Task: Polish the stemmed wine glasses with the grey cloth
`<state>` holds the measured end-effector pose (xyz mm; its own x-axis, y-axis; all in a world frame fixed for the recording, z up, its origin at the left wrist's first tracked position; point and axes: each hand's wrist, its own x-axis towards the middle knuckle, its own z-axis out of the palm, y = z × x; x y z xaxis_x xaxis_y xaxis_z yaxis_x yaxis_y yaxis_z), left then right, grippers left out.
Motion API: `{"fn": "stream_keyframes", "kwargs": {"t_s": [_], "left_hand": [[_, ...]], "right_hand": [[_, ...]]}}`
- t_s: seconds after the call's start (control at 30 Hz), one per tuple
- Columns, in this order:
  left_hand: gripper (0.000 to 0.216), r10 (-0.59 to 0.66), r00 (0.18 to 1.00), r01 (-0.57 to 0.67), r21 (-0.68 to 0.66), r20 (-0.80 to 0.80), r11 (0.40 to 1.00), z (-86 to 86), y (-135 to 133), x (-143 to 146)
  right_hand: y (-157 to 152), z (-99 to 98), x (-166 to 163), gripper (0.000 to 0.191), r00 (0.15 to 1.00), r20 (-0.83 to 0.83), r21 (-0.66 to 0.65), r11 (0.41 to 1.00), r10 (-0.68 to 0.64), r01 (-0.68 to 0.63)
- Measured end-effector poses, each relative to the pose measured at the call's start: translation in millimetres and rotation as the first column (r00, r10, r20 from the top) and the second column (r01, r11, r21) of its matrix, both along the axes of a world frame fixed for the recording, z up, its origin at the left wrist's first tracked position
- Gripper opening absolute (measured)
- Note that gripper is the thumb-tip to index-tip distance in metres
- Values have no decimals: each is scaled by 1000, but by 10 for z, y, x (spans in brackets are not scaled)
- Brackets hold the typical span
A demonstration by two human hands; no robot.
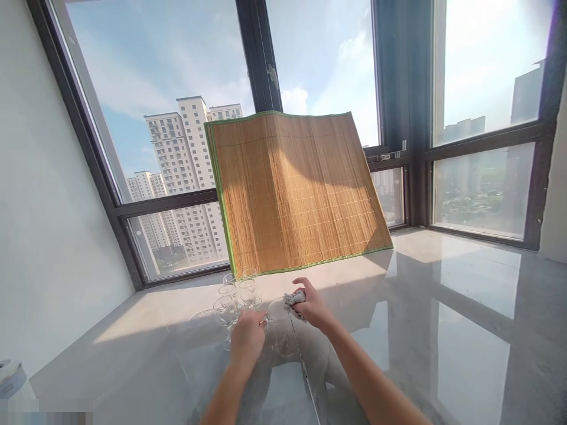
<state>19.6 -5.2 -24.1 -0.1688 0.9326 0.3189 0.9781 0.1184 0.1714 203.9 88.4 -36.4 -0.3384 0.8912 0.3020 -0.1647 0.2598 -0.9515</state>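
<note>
My left hand (248, 335) is closed at the side of a clear glass vessel (278, 309), gripping it there. The vessel's exact shape is hard to make out against the shiny surface. A crumpled grey-white cloth (293, 299) is bunched in my right hand (313, 304), which presses it at the right side of the vessel, index finger raised. Just beyond and left of my left hand stand several clear stemmed glasses (225, 307) in a close group, upright.
A bamboo mat (301, 195) with green edging leans against the windows behind the glasses. The glossy grey tiled surface (398, 366) reflects the window panes. At the lower left edge is part of a white roll (11, 378). A white wall (53, 206) rises on the left.
</note>
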Motion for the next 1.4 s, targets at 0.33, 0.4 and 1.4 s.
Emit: {"fn": "stream_keyframes", "kwargs": {"t_s": [0.33,0.4,1.4], "left_hand": [[29,-2,1000,4,-44,29,999,116,-60,89],[28,12,998,-10,-42,54,999,107,-61,82],[25,22,993,-10,-100,113,995,35,-35,34]], "right_hand": [[8,-71,-41,57,998,61,4,999,-33,33],[-48,-16,-66,56,999,30,83,996,-39,37],[-69,42,-30,58,996,-59,-81,994,63,-67]]}}
